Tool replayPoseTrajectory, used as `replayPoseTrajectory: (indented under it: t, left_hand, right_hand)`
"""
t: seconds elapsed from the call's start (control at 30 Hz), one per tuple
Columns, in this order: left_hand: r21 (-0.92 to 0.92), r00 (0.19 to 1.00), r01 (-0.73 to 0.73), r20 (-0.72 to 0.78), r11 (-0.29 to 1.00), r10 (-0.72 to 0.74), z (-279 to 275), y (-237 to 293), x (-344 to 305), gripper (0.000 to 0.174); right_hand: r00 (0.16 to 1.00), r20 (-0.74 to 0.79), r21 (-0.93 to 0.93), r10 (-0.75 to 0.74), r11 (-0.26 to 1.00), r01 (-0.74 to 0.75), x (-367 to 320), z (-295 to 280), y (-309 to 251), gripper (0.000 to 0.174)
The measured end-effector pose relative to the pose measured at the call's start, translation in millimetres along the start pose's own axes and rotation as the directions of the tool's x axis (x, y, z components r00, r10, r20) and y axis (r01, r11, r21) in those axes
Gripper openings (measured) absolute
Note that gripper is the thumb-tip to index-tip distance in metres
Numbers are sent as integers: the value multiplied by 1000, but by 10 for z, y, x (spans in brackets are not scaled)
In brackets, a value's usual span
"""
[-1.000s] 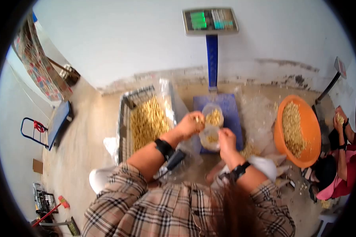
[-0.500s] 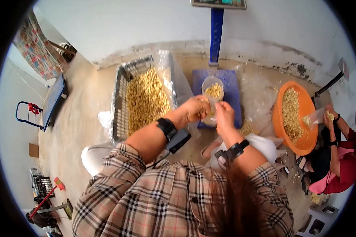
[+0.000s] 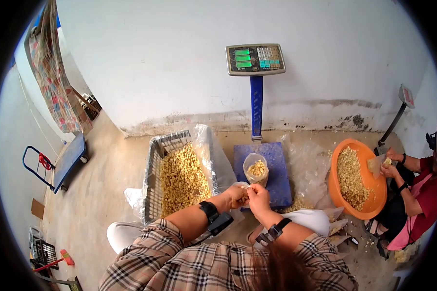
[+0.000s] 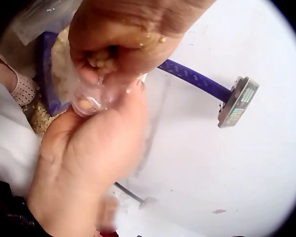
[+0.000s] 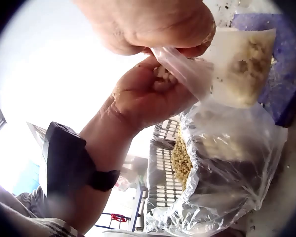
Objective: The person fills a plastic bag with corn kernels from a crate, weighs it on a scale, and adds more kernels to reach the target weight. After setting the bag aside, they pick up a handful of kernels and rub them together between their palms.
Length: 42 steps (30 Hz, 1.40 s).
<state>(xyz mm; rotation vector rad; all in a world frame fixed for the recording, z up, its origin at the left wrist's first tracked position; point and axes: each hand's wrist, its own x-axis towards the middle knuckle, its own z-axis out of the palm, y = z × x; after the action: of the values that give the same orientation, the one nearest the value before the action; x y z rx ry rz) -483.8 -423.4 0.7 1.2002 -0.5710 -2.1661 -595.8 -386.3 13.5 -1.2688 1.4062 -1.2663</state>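
Note:
My left hand [image 3: 236, 196] is curled around some small pale yellow pieces [image 4: 104, 61] and touches a clear plastic bag [image 5: 185, 74]. Close against it, my right hand [image 3: 259, 198] pinches the bag's edge. In the left wrist view a few pieces show through the film between the hands. Just beyond them, a translucent container [image 3: 256, 170] partly filled with the same pieces stands upright on the blue platform of a scale [image 3: 278, 160]. To the left, a grey slatted crate [image 3: 152, 177] lined with clear plastic holds a heap of yellow pieces [image 3: 183, 179].
An orange tub [image 3: 332, 186] of pale pieces stands at the right, where another person [image 3: 412, 194] holds a small bag. The scale's display [image 3: 256, 59] rises on a blue post against the wall. A blue hand cart [image 3: 69, 160] is at the left.
Both hands have come back from the scale platform toward my body and closer together, with the bag between them. The other person has brought a bag over the orange tub.

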Motion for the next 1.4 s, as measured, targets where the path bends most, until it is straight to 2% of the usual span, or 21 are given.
replayPoseTrajectory:
  t: [0.13,0.27,0.33,0.43,0.53,0.63,0.73,0.83,0.93,1.03,1.13,1.23,1.33,1.4]
  left_hand:
    - [-5,994,-35,-104,999,34,60,3,-66,11]
    - [-15,990,-58,-132,998,56,17,-25,21,14]
    - [-7,986,-68,-151,998,67,51,-25,19,15]
    - [37,960,-52,-274,998,60,173,-1,-47,12]
    - [44,959,-87,-266,995,96,165,-43,25,10]
    - [55,964,-17,-264,998,31,160,-15,60,8]
    - [223,966,14,-256,975,45,162,-8,74,7]
    - [204,975,54,-221,977,-8,144,-17,103,7]
    - [179,945,103,-324,978,-40,103,-58,186,9]
    - [304,962,90,-274,949,-3,114,-27,97,14]
    - [602,966,-1,-206,798,156,16,-51,106,17]
    - [819,941,-50,-153,571,301,81,-2,11,20]
    - [939,875,-72,-103,337,473,68,-19,64,23]
    - [952,867,-102,-58,290,495,72,-35,47,25]
  right_hand:
    - [1000,-4,-18,-10,1000,10,-8,17,71,11]
    - [1000,-1,14,13,1000,-13,-9,7,44,12]
    - [999,-11,29,37,999,-36,4,22,95,12]
    - [989,4,67,145,987,-145,19,19,138,12]
    - [996,3,75,89,993,-89,34,18,197,13]
    - [989,1,109,149,983,-149,52,21,234,12]
    - [987,10,134,163,978,-163,65,6,239,12]
    - [972,35,229,233,945,-235,42,-24,139,11]
    - [977,12,196,213,958,-211,67,-6,221,11]
    - [972,26,218,233,948,-233,76,-22,225,11]
    - [960,46,235,275,931,-278,73,-62,135,11]
    - [961,47,255,273,927,-276,81,-56,167,11]
    - [935,74,294,346,889,-352,55,-88,44,11]
    - [922,77,291,380,876,-385,57,-88,-11,10]
